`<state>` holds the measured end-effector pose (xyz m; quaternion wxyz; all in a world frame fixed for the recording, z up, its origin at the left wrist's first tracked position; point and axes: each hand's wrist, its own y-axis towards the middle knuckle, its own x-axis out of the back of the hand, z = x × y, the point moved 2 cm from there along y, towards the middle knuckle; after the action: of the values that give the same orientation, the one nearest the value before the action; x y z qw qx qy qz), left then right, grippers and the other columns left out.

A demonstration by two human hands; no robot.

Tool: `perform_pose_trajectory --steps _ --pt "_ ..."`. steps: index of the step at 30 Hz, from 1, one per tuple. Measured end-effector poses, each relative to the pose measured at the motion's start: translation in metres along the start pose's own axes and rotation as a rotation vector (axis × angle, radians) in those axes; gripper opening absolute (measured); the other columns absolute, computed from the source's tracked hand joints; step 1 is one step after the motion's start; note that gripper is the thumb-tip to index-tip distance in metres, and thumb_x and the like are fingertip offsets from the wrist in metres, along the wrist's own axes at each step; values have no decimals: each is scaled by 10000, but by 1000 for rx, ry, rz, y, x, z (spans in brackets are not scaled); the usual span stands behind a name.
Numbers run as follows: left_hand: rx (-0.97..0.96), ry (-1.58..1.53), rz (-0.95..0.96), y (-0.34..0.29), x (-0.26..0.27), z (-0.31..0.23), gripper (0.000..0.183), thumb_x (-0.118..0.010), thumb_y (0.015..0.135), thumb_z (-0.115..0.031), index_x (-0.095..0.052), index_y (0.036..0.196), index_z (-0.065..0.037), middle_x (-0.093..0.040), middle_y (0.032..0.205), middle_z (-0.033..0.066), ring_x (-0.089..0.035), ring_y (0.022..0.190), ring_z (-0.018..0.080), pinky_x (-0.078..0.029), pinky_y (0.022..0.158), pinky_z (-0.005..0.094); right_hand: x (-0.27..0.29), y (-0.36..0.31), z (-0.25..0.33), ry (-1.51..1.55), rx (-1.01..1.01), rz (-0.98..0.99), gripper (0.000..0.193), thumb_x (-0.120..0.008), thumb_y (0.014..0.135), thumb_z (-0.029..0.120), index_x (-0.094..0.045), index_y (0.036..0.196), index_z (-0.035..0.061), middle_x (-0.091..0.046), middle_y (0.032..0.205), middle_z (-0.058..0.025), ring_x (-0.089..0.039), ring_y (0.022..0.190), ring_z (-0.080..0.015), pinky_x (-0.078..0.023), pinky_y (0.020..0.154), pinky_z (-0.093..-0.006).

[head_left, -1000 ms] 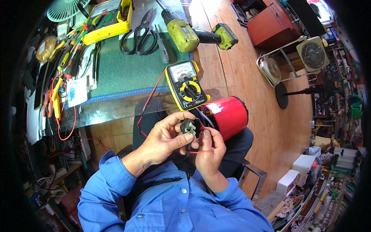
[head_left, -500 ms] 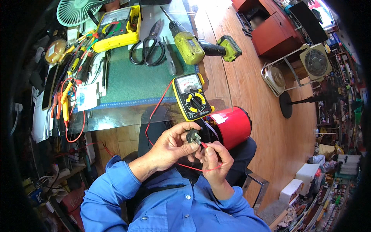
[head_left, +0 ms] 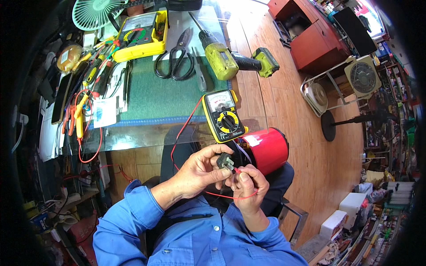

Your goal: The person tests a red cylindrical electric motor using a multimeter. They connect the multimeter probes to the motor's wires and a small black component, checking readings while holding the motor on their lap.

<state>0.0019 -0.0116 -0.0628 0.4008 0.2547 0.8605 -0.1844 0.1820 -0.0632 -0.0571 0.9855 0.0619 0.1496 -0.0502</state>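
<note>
My left hand (head_left: 191, 174) is closed on a black power plug (head_left: 223, 158), its flat metal prongs turned toward my right hand (head_left: 250, 188). Pinched between my right thumb and fingers is a red test probe (head_left: 238, 170), its front end close to the prongs; I cannot tell if the tip touches them. The red lead (head_left: 179, 131) loops below both hands and up to a yellow-and-black analog multimeter (head_left: 224, 117) at the table's edge. Just beyond my hands a red, rounded appliance (head_left: 270, 153) with a black rim rests by my lap, wires showing at its open end.
On the glass-topped table (head_left: 151, 99) lie black-handled scissors (head_left: 175, 62), a grey screwdriver (head_left: 203, 75) and a green cordless drill (head_left: 222, 60). A second, yellow-cased meter (head_left: 140, 37) and several hand tools crowd the left. Fans (head_left: 361, 75) and a red cabinet (head_left: 310, 42) stand at right.
The whole view has shifted slightly, so the table things sit a little lower and further right. Both hands keep their hold on the plug and the probe.
</note>
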Motion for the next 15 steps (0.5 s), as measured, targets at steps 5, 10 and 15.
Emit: perform_pose_trajectory --steps 5,10,15 --pt "-1 -26 24 -1 0 1 499 -768 1073 -72 -535 1513 -105 -767 1047 70 -773 912 170 -577 690 274 1 -2 -2 19 -14 3 124 -659 1104 42 -714 1162 -53 -637 914 -74 -613 708 -129 -480 607 -287" --pt "5 -54 45 0 2 3 504 -762 1071 -48 -521 1511 -93 -762 1041 56 -767 913 157 -583 721 272 -3 -3 0 13 -65 -3 130 -657 1115 55 -700 1170 -55 -669 939 -75 -648 756 -130 -517 656 -282" --pt "-24 -51 21 1 3 5 471 -757 1070 -42 -505 1461 -120 -752 1091 85 -781 910 209 -607 719 301 -6 -4 -2 8 -67 52 154 -649 1144 96 -673 1196 -46 -689 1018 -86 -671 847 -129 -543 749 -277"
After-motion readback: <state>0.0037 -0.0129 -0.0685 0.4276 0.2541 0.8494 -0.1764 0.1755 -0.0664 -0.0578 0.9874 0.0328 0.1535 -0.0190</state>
